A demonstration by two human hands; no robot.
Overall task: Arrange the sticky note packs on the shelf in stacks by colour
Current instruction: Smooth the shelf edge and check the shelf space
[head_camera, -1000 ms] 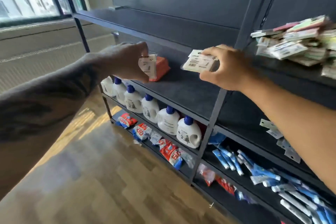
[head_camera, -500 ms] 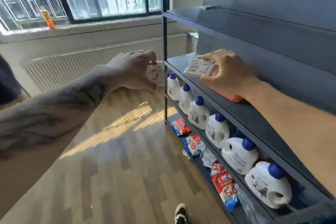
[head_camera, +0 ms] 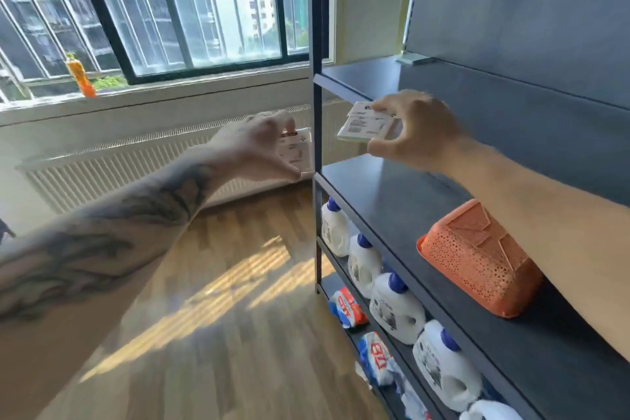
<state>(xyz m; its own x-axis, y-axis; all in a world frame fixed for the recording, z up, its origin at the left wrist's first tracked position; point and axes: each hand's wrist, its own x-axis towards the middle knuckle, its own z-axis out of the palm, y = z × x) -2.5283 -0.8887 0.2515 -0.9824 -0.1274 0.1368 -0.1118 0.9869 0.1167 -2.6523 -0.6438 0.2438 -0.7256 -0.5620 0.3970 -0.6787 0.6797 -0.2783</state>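
Both hands are up at the near end of the shelf (head_camera: 392, 201), each with sticky notes in its grip. The right hand (head_camera: 414, 131) has its fingers curled over the top and its thumb underneath a small stack of packs (head_camera: 366, 124), barcode labels facing up, held level above the empty left end of the board; it looks as if that bare corner is where the stack is meant to go down, and holding it flat should keep the packs squared. The left hand (head_camera: 259, 147) pinches a single pale pack (head_camera: 297, 150) between fingers and thumb, out past the upright post (head_camera: 317, 133) over the floor, probably waiting its turn so the colours stay apart. What colours these packs are I cannot say; only white labels show. Further along the same board, an orange perforated basket (head_camera: 477, 259) lies upside down beneath the right forearm, well clear of the landing spot. White detergent jugs (head_camera: 395, 310) line the shelf below, and an orange bottle (head_camera: 80, 77) stands on the window sill.
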